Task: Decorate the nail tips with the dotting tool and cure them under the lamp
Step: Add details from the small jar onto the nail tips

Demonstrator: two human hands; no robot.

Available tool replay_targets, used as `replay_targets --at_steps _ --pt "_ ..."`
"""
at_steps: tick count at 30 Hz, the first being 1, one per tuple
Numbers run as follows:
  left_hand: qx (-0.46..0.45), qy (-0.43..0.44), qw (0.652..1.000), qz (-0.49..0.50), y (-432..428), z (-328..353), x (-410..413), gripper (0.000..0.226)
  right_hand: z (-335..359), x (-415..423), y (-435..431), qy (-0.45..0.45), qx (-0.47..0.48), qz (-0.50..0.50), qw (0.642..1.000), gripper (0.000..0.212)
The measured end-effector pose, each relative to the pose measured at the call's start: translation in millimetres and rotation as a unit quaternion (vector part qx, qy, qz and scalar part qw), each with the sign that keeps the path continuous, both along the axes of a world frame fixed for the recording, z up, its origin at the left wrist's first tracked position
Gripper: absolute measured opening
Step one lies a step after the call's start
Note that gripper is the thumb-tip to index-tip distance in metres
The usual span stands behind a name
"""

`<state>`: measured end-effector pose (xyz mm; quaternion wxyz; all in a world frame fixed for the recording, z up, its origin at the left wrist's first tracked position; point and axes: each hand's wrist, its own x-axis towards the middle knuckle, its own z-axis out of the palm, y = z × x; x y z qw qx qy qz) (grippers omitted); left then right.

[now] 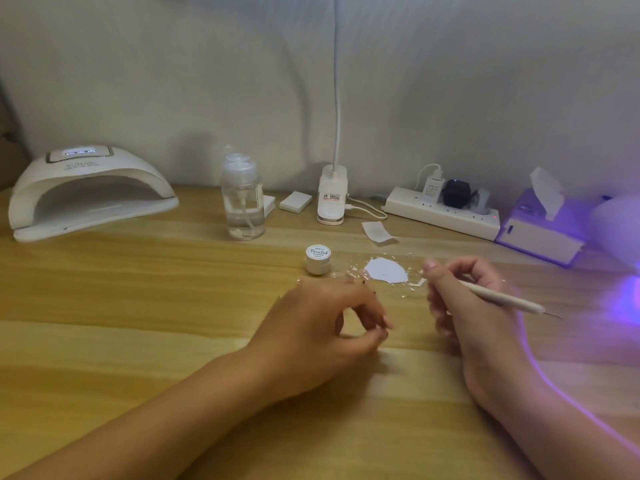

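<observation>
1. Near the middle of the wooden table (138, 306), the left hand (325, 327) rests knuckles up with its forearm lying across the boards. Thumb and forefinger curl until their tips meet, but I cannot tell whether anything small is pinched between them.
2. The right hand (464, 306) stands on its edge near the left hand, palm turned toward it. Its fingers are curled round the white dotting tool (509, 299), whose thin metal point sticks out to the right, away from both hands.
3. Behind the hands a white patch (386, 270) lies on the wood with small flakes scattered round it. A small jar (318, 259) stands just left of it, lid on.
4. The nail lamp (90, 192) sits at the far left, arched mouth facing forward and a display lit on top.
5. Along the back edge stand a clear pump bottle (242, 202), a small white box (295, 201), a gooseneck desk lamp (331, 199), a power strip (443, 213) with plugs in it and a tissue box (540, 230).
6. Violet light glows at the right edge, and pale fabric (173, 81) hangs behind.
7. The jar's lid reads "Painted"; lettering on the nail lamp is too blurred to read.
</observation>
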<state>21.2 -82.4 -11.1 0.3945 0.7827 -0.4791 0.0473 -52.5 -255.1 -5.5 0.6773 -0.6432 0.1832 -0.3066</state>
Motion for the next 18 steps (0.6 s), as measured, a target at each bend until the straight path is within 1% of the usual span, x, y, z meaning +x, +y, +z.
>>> replay_targets --at_steps 2,4,6,9,12,15,18 --pt "0.030 0.011 0.999 0.018 -1 -7 -1 0.008 -2 -2 6 0.015 0.029 0.025 0.999 0.024" --pt "0.042 0.027 0.998 0.027 -1 -9 2 0.005 -4 -5 11 0.028 0.018 0.050 0.998 0.025" --pt "0.054 0.029 0.998 0.032 -1 -8 3 0.009 -2 -6 14 0.031 0.005 0.068 0.997 0.023" --pt "0.071 0.029 0.996 0.048 -1 -7 4 0.017 -2 -5 16 0.031 -0.022 0.086 0.996 0.037" --pt "0.076 0.035 0.995 0.056 -2 -7 4 0.013 -2 -5 18 0.041 -0.059 0.104 0.992 0.033" --pt "0.071 0.034 0.995 0.058 -1 -7 4 0.013 -3 -5 18 0.051 -0.066 0.108 0.991 0.038" --pt "0.069 0.036 0.995 0.058 -2 -7 3 0.012 -2 -5 18 0.057 -0.072 0.111 0.990 0.032"
